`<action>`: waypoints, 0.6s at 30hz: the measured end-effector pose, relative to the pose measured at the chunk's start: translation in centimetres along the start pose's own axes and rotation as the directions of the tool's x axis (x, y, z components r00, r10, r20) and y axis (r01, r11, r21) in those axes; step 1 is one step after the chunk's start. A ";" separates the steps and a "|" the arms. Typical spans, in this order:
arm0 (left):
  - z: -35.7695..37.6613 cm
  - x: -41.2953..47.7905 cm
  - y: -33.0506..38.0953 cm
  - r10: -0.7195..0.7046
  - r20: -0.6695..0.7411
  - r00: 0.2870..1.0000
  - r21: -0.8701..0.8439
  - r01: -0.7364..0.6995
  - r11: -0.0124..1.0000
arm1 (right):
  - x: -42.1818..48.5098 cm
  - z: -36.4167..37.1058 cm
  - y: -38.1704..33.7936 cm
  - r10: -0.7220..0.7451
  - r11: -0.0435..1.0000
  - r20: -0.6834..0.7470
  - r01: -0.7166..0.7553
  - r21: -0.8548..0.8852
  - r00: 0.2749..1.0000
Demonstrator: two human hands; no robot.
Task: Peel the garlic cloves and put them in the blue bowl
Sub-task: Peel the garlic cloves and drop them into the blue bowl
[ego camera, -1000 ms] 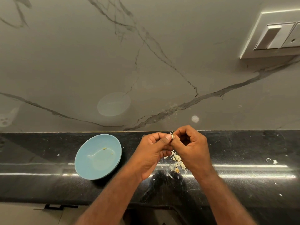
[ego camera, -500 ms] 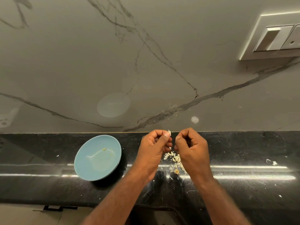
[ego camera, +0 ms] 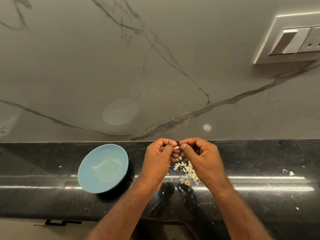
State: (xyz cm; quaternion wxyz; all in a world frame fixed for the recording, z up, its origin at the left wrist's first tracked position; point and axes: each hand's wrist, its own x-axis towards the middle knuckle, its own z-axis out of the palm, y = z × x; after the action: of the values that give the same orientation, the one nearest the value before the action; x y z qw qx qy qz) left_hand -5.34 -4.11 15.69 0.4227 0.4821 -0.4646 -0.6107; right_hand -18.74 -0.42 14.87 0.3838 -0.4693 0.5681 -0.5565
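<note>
Your left hand [ego camera: 160,157] and right hand [ego camera: 200,155] each pinch the garlic clove [ego camera: 176,147]; it's likely light, firm and slippery, so grip its ends.

You count one blue bowl [ego camera: 103,181]; inside it, two garlic pieces [ego camera: 110,159]; right of it, one pinched clove [ego camera: 176,147] (heap [ego camera: 187,169] uncountable).

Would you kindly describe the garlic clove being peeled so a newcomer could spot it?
On the black countertop, right of the blue bowl, the left hand and right hand meet. The garlic clove is the small white piece pinched between them, held above the loose pile of skins and cloves.
</note>
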 end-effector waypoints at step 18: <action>0.1 1.2 -1.5 -0.222 -0.033 0.974 -0.189 0.212 0.959 | 0.4 0.4 1.9 0.190 0.976 -0.003 -0.189 -0.110 0.982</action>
State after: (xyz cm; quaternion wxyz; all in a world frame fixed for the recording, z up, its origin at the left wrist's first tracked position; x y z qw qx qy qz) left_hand -5.78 -4.92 14.04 0.4083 0.5055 -0.3388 -0.6804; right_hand -18.69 -1.06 12.95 0.4110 -0.4356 0.6383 -0.4837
